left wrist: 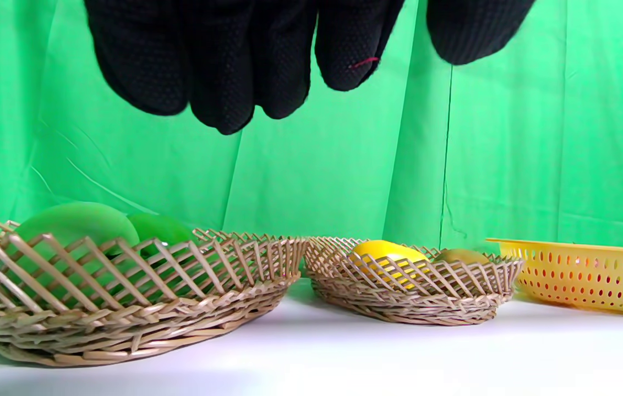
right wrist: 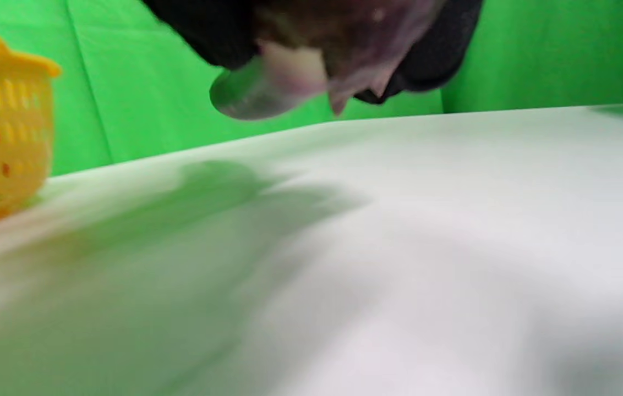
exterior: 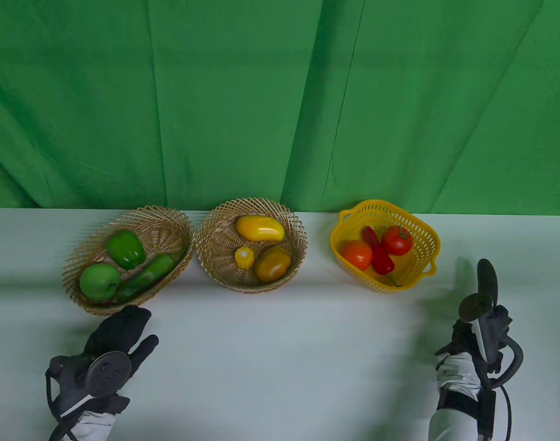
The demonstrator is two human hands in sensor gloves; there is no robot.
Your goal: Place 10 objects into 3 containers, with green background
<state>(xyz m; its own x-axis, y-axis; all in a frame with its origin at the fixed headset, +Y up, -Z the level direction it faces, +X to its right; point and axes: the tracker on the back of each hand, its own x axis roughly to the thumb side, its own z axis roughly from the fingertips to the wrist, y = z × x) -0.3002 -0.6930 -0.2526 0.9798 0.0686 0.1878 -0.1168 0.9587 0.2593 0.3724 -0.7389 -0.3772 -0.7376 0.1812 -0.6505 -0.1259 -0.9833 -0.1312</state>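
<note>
table view: three green veg in left basket [exterior: 85, 257], three yellow in middle basket [exterior: 215, 266], tomatoes and chili in yellow tub [exterior: 429, 239], all on bench [exterior: 280, 349]
left wrist view: only basket sides, contents half hidden
left hand [exterior: 117, 337]: grip loose and open, holding nothing, just short of left basket
right hand [exterior: 479, 333]: grip blurry, can't tell

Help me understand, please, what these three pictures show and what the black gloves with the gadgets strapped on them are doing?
No machine here: a person's hands in black sensor gloves, each with a tracker strapped on its back. One camera looks down at the white table; the other two sit on the wrists, looking past the fingers. The left basket holds green produce, the middle basket yellow produce, and the yellow plastic basket tomatoes and a red pepper. The left hand holds nothing, its fingers hanging free. The right hand is too blurred to tell whether it holds anything.
</note>
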